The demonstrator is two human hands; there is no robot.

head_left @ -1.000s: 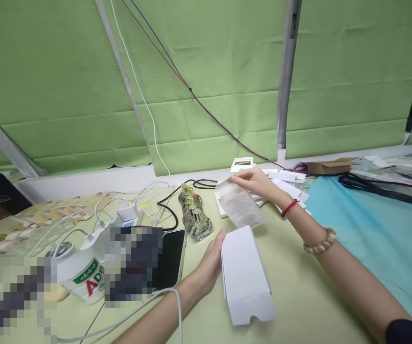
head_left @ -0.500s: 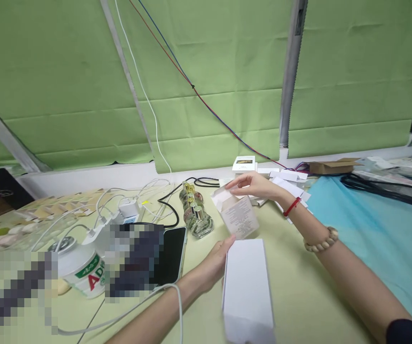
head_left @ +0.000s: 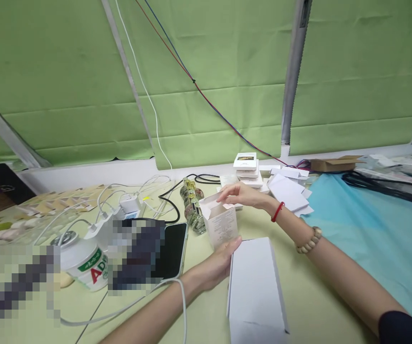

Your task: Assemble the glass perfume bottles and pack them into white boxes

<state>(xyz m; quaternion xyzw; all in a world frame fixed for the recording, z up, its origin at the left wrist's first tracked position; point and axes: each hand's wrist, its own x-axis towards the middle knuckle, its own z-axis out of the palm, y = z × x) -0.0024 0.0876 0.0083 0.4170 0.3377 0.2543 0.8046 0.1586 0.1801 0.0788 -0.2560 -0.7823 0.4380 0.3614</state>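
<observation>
Red letters "AD" on the green-and-white label of the white jar (head_left: pixel 84 267).

The right hand (head_left: pixel 242 195) has bare table just behind its wrist and toward the blue cloth (head_left: pixel 371 239). A pile of flat white boxes (head_left: pixel 285 188) sits past it. Glass bottles (head_left: pixel 191 205) block its left side. The left hand (head_left: pixel 222 263) is squeezed between a phone (head_left: pixel 172 251) and a big white box (head_left: pixel 254 286).
</observation>
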